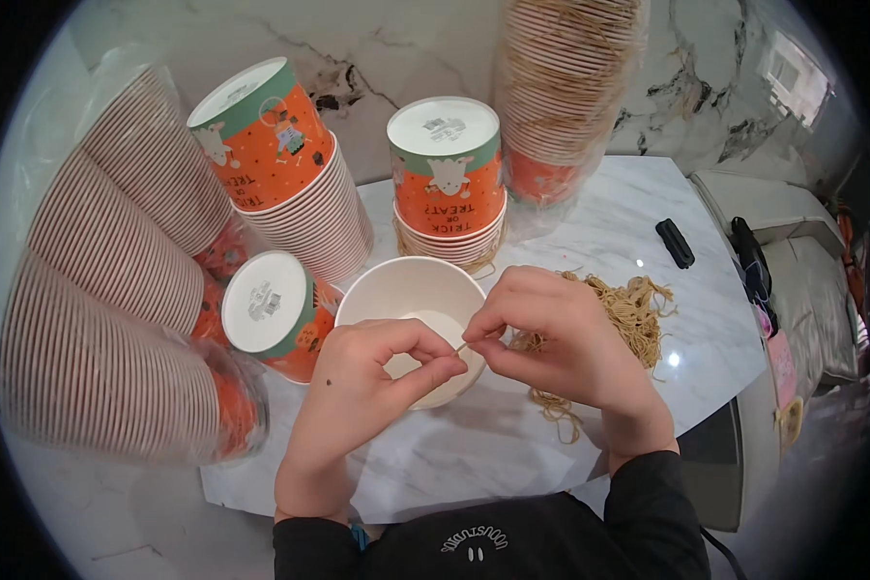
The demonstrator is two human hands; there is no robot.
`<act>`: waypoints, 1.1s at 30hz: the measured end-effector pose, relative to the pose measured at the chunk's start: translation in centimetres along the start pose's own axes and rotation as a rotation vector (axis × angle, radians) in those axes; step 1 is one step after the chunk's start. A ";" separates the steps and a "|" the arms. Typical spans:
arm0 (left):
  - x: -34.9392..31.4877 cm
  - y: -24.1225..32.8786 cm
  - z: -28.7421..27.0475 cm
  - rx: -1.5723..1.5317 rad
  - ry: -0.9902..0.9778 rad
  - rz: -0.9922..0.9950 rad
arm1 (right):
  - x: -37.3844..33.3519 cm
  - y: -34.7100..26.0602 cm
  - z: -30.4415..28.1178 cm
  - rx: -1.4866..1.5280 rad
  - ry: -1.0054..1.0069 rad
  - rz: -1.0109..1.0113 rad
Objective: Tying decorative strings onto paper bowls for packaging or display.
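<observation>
Both my hands meet over an open white paper tub (pixel 387 282), which stands upright on the table with its inside showing. The thumb and forefinger of my left hand (pixel 362 382) are pinched at its right side. Close against them, my right hand (pixel 556 333) pinches too, its fingertips bent inward. A short bit of thin tan string (pixel 460 349) shows between the fingertips; most of it is hidden by the fingers. Beside my right hand lies a tangled heap of tan strings (pixel 633 314), with loose loops (pixel 556 411) trailing toward me.
Upside-down orange and green paper tubs stand behind, in a leaning stack (pixel 271 145) and a shorter stack (pixel 447 184). Plastic-wrapped tub stacks (pixel 116 348) crowd the left; another wrapped stack (pixel 570 87) rises at the back. A black object (pixel 675 244) lies on the marbled table (pixel 715 319).
</observation>
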State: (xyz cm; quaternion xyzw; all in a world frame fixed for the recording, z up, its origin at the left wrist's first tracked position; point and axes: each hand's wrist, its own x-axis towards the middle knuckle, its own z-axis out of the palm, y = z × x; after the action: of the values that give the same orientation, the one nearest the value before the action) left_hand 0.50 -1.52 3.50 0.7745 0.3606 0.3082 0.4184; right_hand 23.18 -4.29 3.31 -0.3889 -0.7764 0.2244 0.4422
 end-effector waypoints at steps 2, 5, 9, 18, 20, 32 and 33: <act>0.0 -0.2 -0.2 0.009 0.035 0.092 | 0.1 -0.5 -0.2 -0.062 0.022 0.016; -0.1 -0.3 -0.4 0.027 0.050 0.158 | 0.2 -0.5 -0.4 -0.103 0.011 -0.038; -0.3 0.1 0.0 -0.056 0.087 0.100 | 0.3 -0.6 -0.2 -0.090 0.012 -0.062; -0.1 0.0 0.1 0.131 0.189 0.279 | 0.0 -0.3 -0.2 -0.017 -0.109 -0.078; 0.0 0.0 0.1 0.110 0.185 0.275 | -0.2 -0.5 0.0 0.140 -0.145 0.113; -0.1 -0.1 -0.5 0.051 0.172 0.328 | -0.1 -1.9 0.7 0.052 -0.034 0.043; 0.0 -0.1 -0.4 0.040 0.166 0.316 | 0.0 -1.9 0.6 0.037 -0.039 0.030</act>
State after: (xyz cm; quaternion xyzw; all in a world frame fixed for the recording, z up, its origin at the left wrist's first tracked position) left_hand 0.17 -1.33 3.54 0.8014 0.2739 0.4259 0.3182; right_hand 21.91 -5.47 4.33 -0.3879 -0.7747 0.2527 0.4307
